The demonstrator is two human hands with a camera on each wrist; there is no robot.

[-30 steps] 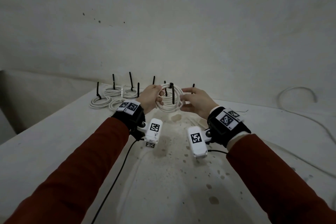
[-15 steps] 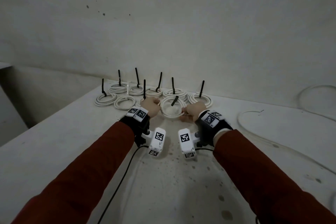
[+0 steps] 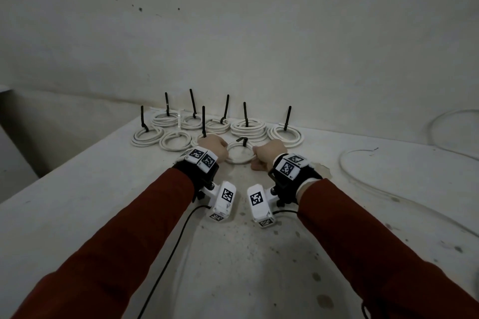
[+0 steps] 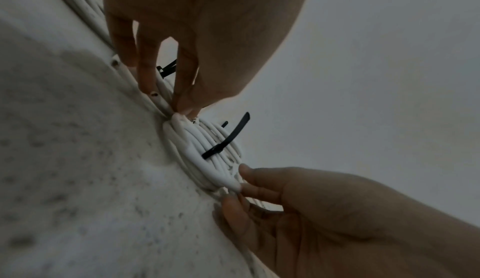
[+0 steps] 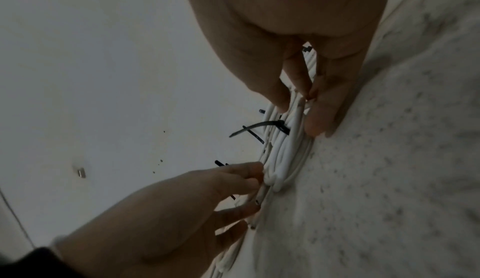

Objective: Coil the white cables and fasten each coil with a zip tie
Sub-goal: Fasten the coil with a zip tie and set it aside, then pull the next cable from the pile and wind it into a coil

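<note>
Speckled table (image 3: 77,215), tied coils (image 3: 246,128) behind; both hands' grip pinching newest coil (image 3: 239,154).

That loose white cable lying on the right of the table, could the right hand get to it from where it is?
Probably yes. The right hand pinches the coil, but bare table lies between it and the loose cable.

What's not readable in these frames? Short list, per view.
- Head view: left hand and right hand fingertips on the coil, hidden behind the knuckles.
- Head view: coil behind the left hand, mostly covered; only its zip tie shows.
- Head view: loose cable runs out of frame at the right edge.
- Wrist views: zip tie head blurred; lock state unclear.
</note>
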